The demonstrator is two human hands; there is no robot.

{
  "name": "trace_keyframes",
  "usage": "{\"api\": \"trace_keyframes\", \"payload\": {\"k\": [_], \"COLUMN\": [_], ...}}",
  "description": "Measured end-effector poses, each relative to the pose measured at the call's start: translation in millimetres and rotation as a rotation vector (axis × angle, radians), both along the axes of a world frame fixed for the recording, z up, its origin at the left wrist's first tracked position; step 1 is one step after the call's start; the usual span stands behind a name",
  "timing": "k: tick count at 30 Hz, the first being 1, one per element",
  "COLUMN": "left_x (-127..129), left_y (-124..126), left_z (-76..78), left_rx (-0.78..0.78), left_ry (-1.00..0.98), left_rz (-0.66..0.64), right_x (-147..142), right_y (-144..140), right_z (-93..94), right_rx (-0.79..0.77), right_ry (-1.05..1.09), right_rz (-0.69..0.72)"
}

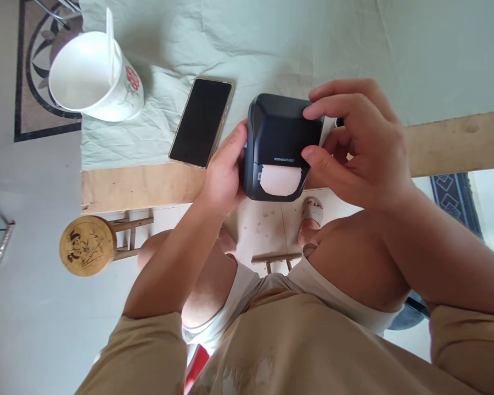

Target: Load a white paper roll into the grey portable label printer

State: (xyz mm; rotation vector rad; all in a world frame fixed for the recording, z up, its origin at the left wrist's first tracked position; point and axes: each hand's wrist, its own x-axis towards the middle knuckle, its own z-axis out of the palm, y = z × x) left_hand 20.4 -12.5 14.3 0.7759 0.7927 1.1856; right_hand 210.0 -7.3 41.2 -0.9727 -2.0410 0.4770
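Note:
A small black label printer (278,137) is held over the near edge of the table, with a torn strip of white paper (280,180) sticking out of its slot. My left hand (224,173) grips the printer's left side. My right hand (360,142) holds its right side, with the fingertips resting on the top right corner. A black smartphone (201,122) lies face up on the cloth just left of the printer.
A pale green cloth (271,44) covers the wooden table (123,186). A white floral mug with a white stick in it (93,77) stands at the far left. Below are a round wooden stool (87,245), my knees and a sandalled foot (312,214).

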Motion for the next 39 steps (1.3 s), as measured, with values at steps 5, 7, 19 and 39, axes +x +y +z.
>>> {"api": "trace_keyframes", "payload": {"k": [5,7,19,39], "left_x": [-2.3,-2.4,-2.3,-2.6], "left_y": [0.9,1.8,0.1,-1.6], "left_z": [-0.7,-0.3,8.1,8.9], "left_rx": [-0.020,-0.020,-0.002,0.025], "left_ry": [0.000,0.002,-0.017,0.046], "left_rz": [0.020,0.044,-0.109,-0.093], "right_x": [-1.3,-2.8,-4.7,-18.9], "right_y": [-1.9,-2.3,-1.7,14.0], "right_z": [0.8,1.3,3.4,13.0], "right_rx": [-0.020,-0.040,0.112,0.013], "right_ry": [-0.029,-0.045,0.053,-0.495], "right_rz": [0.031,0.052,-0.200,-0.171]}}
